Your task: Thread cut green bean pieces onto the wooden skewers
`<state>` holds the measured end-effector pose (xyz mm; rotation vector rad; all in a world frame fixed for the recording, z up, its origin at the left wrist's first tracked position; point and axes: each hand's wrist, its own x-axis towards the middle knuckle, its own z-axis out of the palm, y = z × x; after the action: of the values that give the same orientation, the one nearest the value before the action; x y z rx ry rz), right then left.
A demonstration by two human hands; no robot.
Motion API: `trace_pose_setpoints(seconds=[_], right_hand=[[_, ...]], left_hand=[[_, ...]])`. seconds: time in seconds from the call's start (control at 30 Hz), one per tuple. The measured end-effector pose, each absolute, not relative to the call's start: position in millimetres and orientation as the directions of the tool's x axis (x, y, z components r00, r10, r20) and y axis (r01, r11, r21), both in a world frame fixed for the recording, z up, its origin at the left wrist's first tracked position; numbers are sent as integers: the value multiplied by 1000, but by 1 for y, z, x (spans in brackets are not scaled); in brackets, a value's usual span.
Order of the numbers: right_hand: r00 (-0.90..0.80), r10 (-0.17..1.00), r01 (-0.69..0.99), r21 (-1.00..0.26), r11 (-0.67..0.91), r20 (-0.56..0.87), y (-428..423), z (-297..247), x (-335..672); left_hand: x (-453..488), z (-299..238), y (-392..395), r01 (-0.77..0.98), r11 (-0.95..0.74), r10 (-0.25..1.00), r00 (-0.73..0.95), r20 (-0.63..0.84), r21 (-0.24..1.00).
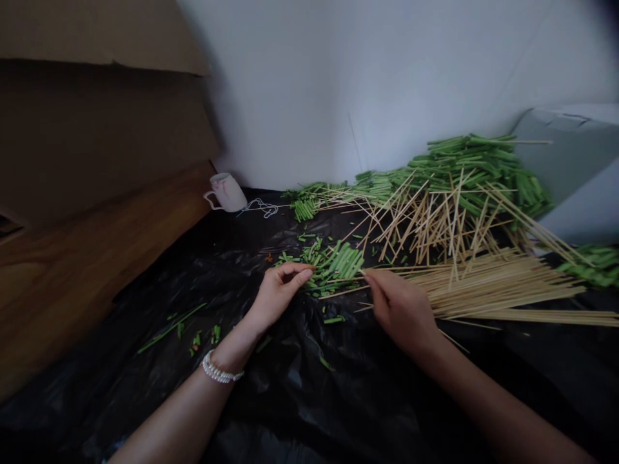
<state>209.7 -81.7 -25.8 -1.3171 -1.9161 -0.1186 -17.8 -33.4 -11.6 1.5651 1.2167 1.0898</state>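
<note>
My left hand (280, 291), with a pearl bracelet on its wrist, is curled in a pinch at the edge of a small heap of short green stem pieces (338, 263); what its fingertips hold is too small to make out. My right hand (399, 308) is closed on the near end of a thin bamboo skewer, beside a loose bundle of skewers (503, 287) lying on black plastic sheeting (300, 386).
A large pile of skewers threaded with green pieces (464, 171) rises at the back right against the white wall. A white mug (226, 192) lies tipped at the back left. Cardboard (97, 129) and a wooden surface (72, 270) border the left. A grey box (580, 167) stands at right.
</note>
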Motion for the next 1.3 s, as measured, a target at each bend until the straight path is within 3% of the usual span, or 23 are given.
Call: trace_pose_setpoints(seconds=[0.17,0.4,0.53,0.63,0.77,0.87,1.07,1.2,1.3], right_hand=[[-91,715,849,-321,419,693,-74,-24,220],[-111,739,870,-294,395,665,-75,-29,218],[-119,725,872,-278,403,678,-74,-30,219],[-121,709,873,-266,409,695,-74,-29,220],[-124,696,872,-256,416,708,-73,-27,221],[-125,694,873,-254,417,709,-73,-27,221],[-120,690,869,-260,420,713,-74,-26,221],[-111,705,872,-272,408,700,-74,-25,221],[-101,711,873,-281,399,696,-73,-26,221]], left_hand=[[-23,-20,-32,453,-381,922,257,291,806],[-27,-25,-31,645,-559,829,450,333,521],[-26,-25,-31,676,-594,804,491,334,436],[-28,-26,-29,704,-558,826,419,378,439],[-35,-23,-26,738,-430,869,183,459,519],[-37,-21,-24,772,-430,836,145,530,468],[-33,-26,-28,784,-514,837,370,403,349],[-34,-31,-30,828,-500,856,430,288,251],[-34,-32,-30,854,-479,864,417,282,204]])
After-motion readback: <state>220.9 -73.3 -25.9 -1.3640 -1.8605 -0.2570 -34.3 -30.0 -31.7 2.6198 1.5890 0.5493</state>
